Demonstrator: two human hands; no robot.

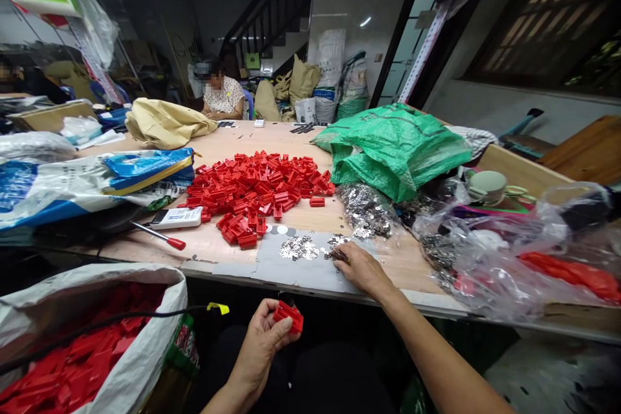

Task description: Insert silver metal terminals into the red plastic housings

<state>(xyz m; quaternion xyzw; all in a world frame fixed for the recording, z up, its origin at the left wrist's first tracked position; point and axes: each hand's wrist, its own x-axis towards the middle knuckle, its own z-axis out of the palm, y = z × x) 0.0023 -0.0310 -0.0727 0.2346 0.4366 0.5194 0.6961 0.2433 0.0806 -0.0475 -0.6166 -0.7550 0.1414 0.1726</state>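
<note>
My left hand (pixel 264 344) is closed around a small red plastic housing (pixel 289 318), held below the table's front edge with its hollow side showing. On the grey sheet (pixel 286 273), my right hand (pixel 361 266) has its fingertips drawn together over a little heap of small dark metal pieces (pixel 338 241), with some of them at the fingers. Left of that hand lies a spread of shiny flat metal pieces (pixel 299 248). A large mound of red plastic housings (pixel 257 184) covers the table behind the sheet.
An open white sack (pixel 177 284) full of red housings stands at lower left, a black cable across it. A red-handled lever (pixel 162 236) juts over the table. To the right are a clear bag of metal pieces (pixel 366 210) and a green sack (pixel 392 142). A person (pixel 223 94) sits opposite.
</note>
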